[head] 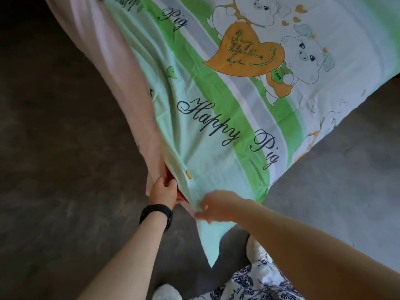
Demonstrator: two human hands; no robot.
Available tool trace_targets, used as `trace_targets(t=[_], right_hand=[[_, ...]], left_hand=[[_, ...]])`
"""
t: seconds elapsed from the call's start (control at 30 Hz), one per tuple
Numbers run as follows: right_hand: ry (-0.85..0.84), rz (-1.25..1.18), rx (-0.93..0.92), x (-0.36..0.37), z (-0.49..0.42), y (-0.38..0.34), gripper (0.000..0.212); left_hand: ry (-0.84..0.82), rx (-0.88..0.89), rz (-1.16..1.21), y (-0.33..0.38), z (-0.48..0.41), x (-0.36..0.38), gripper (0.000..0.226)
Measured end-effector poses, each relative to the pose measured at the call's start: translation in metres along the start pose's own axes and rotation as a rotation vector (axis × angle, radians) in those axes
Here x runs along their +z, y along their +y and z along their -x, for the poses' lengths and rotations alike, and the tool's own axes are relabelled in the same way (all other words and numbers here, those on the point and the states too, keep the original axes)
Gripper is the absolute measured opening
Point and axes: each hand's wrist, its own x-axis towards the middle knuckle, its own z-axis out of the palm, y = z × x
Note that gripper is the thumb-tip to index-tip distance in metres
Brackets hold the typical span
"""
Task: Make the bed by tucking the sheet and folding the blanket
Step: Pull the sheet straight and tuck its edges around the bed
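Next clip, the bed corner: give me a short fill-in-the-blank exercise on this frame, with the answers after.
1. The black wristband sits on the ____ wrist.
2. The script on the sheet reads "Happy ____".
3. The heart printed beside the pigs is ____.
4. The fabric that the left hand grips, beside the sheet, is ____.
Missing words: left; Pig; orange; pink.

Right hand [218, 205] blurred, its grip unclear; left hand [163, 190] fingertips hidden in bedding [216, 169] folds.
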Motion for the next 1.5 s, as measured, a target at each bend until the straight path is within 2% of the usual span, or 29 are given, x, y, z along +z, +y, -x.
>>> trace_targets(t=[0.07,0.13,0.2,0.27,0.33,0.43,0.6,0.63,0.7,0.77,0.8,0.87,0.9,0.97,1.03,1.17,1.23,1.3,1.33,1.4,1.5], right_hand=[[0.299,-0.116,0.017,-0.014,-0.010,-0.002,0.037],[0.432,-0.137,0.004,-0.023,-0.018,-0.006,0.040],[0.461,-0.053,-0.005,-0.025,-0.022,-0.012,0.059],[0.471,0.012,0.011,-0.024,-0.026,-0.019,0.067],[0.500,-0.004,0.011,-0.022,-0.028,-0.026,0.056],[0.529,-0.059,-0.041,-0.016,-0.030,-0.033,0.029],[0.501,-0.127,-0.065,-0.014,-0.029,-0.030,0.024],[0.476,-0.146,-0.077,-0.015,-0.030,-0.028,0.025],[0.438,-0.155,-0.146,-0.017,-0.033,-0.024,0.026],[0.424,-0.033,-0.256,-0.024,-0.036,-0.023,0.022],[0.442,0.032,-0.283,-0.031,-0.036,-0.025,0.031],[0.527,0.106,-0.274,-0.049,-0.040,-0.033,0.056],[0.573,0.057,-0.245,-0.057,-0.045,-0.036,0.057],[0.656,-0.087,-0.171,-0.074,-0.061,-0.041,0.041],[0.689,-0.104,-0.160,-0.084,-0.075,-0.052,0.028],[0.612,-0.047,-0.106,-0.088,-0.091,-0.070,0.036],[0.554,0.016,-0.069,-0.081,-0.094,-0.076,0.039],[0.510,0.094,-0.043,-0.071,-0.093,-0.079,0.045],[0.499,0.127,-0.036,-0.067,-0.093,-0.080,0.048],[0.466,0.151,-0.023,-0.059,-0.093,-0.082,0.052],[0.404,0.044,0.013,-0.048,-0.092,-0.087,0.041]], left_hand=[[-0.028,0.048,0.012,0.000,-0.010,-0.001,0.011],[-0.040,0.089,0.054,0.013,-0.008,-0.002,0.013],[-0.034,0.122,0.104,0.025,-0.002,-0.002,0.012],[-0.006,0.184,0.063,0.028,0.000,-0.001,0.015],[0.035,0.228,0.014,0.021,-0.002,-0.002,0.018],[0.002,0.212,0.061,0.018,-0.009,-0.007,0.015],[0.006,0.273,0.031,0.062,-0.037,-0.005,0.011],[0.037,0.327,0.022,0.072,-0.039,-0.003,0.011],[0.216,0.421,0.002,0.080,-0.036,-0.006,0.009],[0.445,0.355,0.040,0.066,-0.032,-0.017,0.015],[0.493,0.269,0.044,0.055,-0.032,-0.022,0.017],[0.397,0.134,-0.027,0.034,-0.039,-0.031,0.019],[0.312,0.124,-0.055,0.027,-0.046,-0.031,0.020],[0.195,0.154,-0.041,0.027,-0.063,-0.032,0.021],[0.178,0.165,0.016,0.029,-0.075,-0.033,0.024],[0.246,0.051,0.195,0.022,-0.085,-0.029,0.035],[0.212,-0.089,0.186,0.006,-0.086,-0.024,0.052],[0.126,-0.207,0.247,-0.014,-0.082,-0.020,0.059],[0.067,-0.232,0.256,-0.022,-0.077,-0.020,0.059],[-0.007,-0.170,0.168,-0.033,-0.066,-0.024,0.050],[0.069,-0.030,0.179,-0.043,-0.056,-0.028,0.023]])
